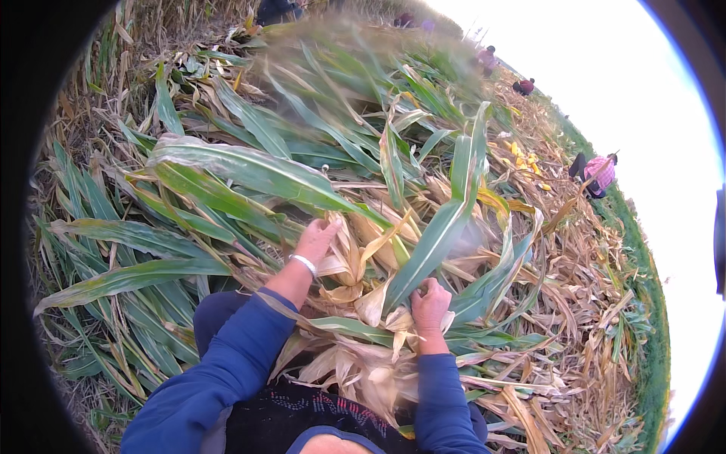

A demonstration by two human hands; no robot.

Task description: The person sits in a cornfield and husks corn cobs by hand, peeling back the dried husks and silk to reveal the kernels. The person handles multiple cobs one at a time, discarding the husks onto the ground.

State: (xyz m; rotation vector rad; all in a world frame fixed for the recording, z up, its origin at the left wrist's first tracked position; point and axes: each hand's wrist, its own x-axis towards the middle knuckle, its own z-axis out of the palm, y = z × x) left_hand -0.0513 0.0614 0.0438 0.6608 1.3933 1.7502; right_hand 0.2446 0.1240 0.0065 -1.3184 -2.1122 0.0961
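My left hand [315, 245], with a pale bracelet at the wrist, grips the top of a dry, straw-coloured corn husk [345, 258]. Just right of it, another husk-covered corn ear [374, 241] lies among the stalks. My right hand [431, 306] is curled beside the base of a long green corn leaf [434, 249]; whatever is inside its fingers is hidden. Loose pale husks [363, 369] are heaped in front of my body, between my forearms.
Cut corn stalks with green leaves [244, 170] cover the ground ahead and to the left. Husked yellow ears [524, 159] lie in a pile at the right. Dry husk litter [573, 295] spreads beyond my right arm. A person in pink [598, 173] crouches at the far right; several others are farther off.
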